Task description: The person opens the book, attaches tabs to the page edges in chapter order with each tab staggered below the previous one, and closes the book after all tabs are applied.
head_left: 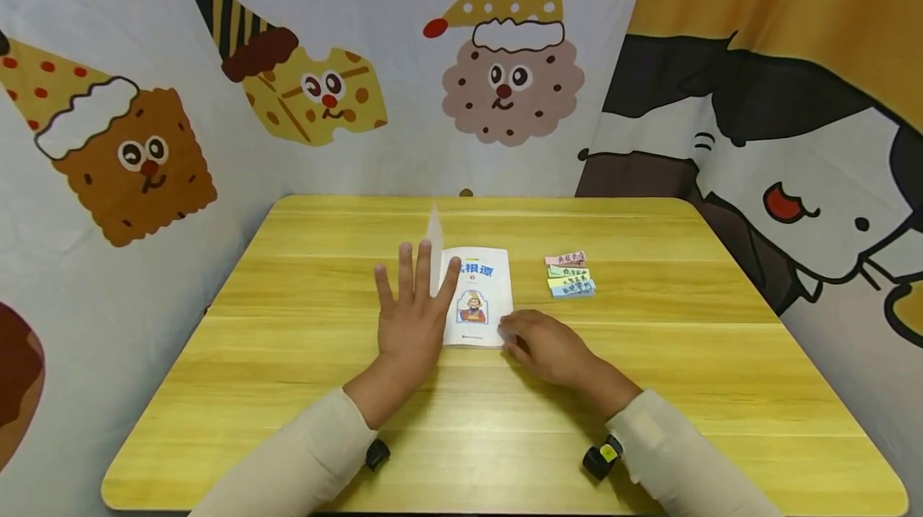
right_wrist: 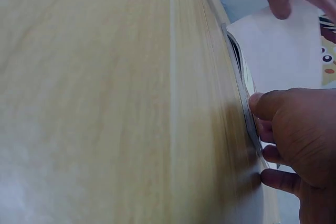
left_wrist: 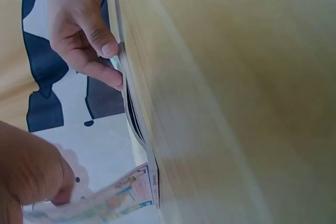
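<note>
A small booklet [head_left: 497, 286] lies on the table with its front cover [head_left: 434, 236] standing up on the left, showing a white title page with blue characters and a cartoon figure. My left hand [head_left: 413, 326], fingers straight and spread, is against the raised cover, whose printed outside [left_wrist: 123, 195] shows in the left wrist view. At the booklet's lower right corner, my right hand [head_left: 554, 347] pinches the edge between thumb and curled fingers. The right wrist view has that thumb [right_wrist: 265, 103] at the page edges and the cover's blank inside [right_wrist: 289, 51] behind.
Several paper strips [head_left: 571, 276] in pink, green, yellow and blue, with handwriting, lie overlapped to the right of the booklet. The wooden table [head_left: 288, 389] has rounded corners. Behind it hangs a cloth [head_left: 404, 164] with cartoon prints.
</note>
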`<state>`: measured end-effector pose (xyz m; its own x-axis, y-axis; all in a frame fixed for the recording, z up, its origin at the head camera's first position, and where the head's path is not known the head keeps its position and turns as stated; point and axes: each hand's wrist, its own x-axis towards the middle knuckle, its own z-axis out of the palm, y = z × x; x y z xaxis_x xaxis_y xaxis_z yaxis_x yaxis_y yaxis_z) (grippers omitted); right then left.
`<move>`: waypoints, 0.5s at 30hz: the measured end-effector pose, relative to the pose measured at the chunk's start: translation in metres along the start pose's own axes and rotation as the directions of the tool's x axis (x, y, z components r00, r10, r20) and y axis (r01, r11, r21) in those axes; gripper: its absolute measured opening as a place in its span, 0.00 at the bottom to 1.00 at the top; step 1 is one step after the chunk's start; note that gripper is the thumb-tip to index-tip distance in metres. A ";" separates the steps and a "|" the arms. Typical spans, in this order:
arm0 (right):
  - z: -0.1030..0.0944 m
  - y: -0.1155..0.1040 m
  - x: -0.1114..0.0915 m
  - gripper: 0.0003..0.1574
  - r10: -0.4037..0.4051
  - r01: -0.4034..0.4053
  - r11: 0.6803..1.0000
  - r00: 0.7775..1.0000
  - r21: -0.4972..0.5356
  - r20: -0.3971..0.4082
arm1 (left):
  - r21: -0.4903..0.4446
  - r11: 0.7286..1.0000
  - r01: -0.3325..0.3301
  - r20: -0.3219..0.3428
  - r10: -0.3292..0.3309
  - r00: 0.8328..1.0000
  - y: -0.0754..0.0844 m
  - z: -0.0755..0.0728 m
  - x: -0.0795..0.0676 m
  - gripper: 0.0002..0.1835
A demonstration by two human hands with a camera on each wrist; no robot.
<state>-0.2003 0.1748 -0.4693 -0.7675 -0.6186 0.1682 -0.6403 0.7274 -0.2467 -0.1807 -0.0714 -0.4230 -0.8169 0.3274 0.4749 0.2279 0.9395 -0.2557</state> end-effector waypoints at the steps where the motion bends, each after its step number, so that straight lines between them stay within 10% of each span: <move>1: 0.000 0.000 0.000 0.22 0.003 -0.003 1.000 1.000 -0.005 0.005 | 0.021 1.000 0.023 -0.002 -0.023 1.000 -0.001 0.000 -0.001 0.49; 7: 0.001 -0.003 0.002 0.23 0.013 -0.012 1.000 1.000 -0.002 0.003 | 0.029 1.000 -0.008 0.111 0.005 0.994 -0.006 0.007 -0.006 0.30; 15: 0.000 -0.002 0.000 0.18 -0.014 0.015 1.000 0.999 0.023 -0.029 | -0.281 0.950 -0.139 0.311 0.227 0.923 -0.004 0.020 -0.013 0.18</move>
<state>-0.1992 0.1729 -0.4691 -0.7589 -0.6200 0.1992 -0.6508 0.7111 -0.2661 -0.1816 -0.0818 -0.4447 -0.8668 0.4845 0.1181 0.4791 0.8748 -0.0723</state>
